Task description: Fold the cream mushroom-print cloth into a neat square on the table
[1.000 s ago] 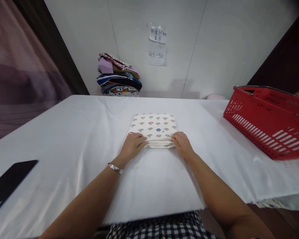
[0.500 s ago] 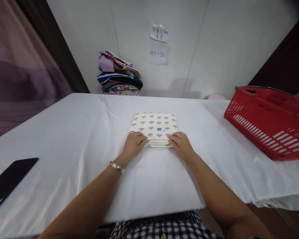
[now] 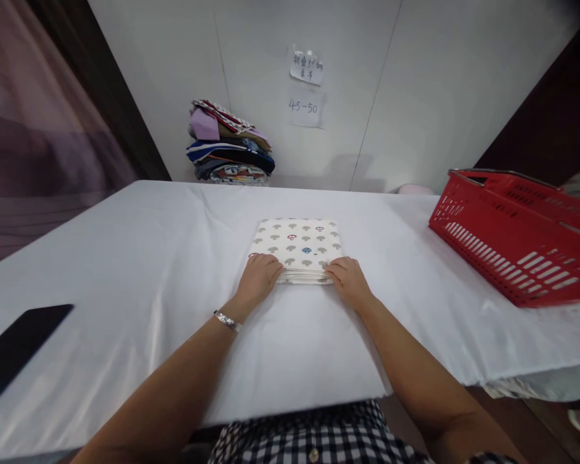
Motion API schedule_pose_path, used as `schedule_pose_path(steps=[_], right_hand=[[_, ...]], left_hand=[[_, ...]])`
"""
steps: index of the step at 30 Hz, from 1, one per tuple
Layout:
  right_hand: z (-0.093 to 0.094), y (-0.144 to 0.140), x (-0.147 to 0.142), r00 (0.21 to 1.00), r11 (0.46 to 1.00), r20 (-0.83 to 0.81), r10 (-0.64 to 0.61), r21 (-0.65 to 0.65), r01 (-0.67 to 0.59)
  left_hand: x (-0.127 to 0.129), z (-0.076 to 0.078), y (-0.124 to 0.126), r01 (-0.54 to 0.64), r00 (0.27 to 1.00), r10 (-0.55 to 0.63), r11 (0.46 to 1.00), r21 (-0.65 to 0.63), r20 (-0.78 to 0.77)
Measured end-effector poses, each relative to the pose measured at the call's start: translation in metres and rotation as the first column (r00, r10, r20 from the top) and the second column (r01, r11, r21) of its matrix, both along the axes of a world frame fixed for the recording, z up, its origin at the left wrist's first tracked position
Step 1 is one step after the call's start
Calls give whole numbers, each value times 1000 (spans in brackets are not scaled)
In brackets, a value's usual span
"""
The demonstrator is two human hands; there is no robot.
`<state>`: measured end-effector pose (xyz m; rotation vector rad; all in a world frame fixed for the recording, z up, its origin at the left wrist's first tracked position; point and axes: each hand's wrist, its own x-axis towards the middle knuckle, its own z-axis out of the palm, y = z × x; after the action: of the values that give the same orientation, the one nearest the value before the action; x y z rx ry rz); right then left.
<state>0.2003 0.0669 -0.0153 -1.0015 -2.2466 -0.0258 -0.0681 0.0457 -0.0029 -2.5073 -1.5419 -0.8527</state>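
Note:
A folded white cloth with a print of grey, red and blue mushrooms lies flat in the middle of the table, its stacked layers showing along the near edge. My left hand is closed on the near left corner, fingers on top and thumb at the layered edge. At the near right corner, my right hand pinches the cloth the same way. The undersides of both grips are hidden.
A white sheet covers the table. At the back left stands a pile of folded fabrics by the wall. A red plastic basket is on the right; a black phone lies at the left. Two paper notes hang on the wall.
The view has shifted slightly. Both hands keep their places at the cloth's near corners, and the cloth looks unchanged.

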Motion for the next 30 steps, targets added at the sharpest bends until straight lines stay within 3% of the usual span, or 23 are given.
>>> schedule_pose_path(steps=[16, 30], right_hand=[[0, 0, 1, 1000, 999, -7, 1, -43, -1], [1, 2, -1, 999, 997, -24, -31, 72, 33]], left_hand=[[1, -3, 0, 18, 999, -17, 1000, -20, 47], [4, -3, 1, -4, 1000, 4, 1000, 17, -6]])
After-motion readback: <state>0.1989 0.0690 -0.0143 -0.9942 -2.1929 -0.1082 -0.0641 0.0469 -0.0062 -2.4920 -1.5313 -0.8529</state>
